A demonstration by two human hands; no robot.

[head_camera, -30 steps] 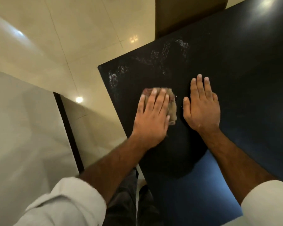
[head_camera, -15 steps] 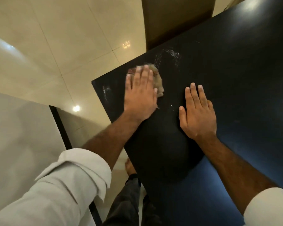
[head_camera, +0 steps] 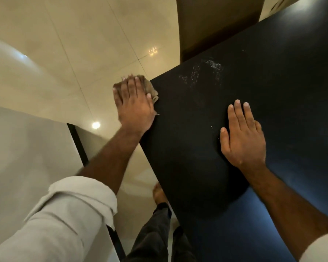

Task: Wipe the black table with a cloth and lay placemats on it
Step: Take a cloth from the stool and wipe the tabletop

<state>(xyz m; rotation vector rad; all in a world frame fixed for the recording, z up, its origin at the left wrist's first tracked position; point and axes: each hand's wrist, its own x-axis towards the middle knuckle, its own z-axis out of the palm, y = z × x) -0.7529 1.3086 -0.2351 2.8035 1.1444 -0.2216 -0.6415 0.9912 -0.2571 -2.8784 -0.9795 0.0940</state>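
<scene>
The left hand (head_camera: 134, 105) lies flat with fingers stretched, pressing a brown cloth (head_camera: 150, 87) at the left corner of the black worktop (head_camera: 273, 72); it does not close a grip around it. The right hand (head_camera: 243, 137) rests open and flat on the worktop, well apart. White smears (head_camera: 206, 72) show beyond the hands.
</scene>
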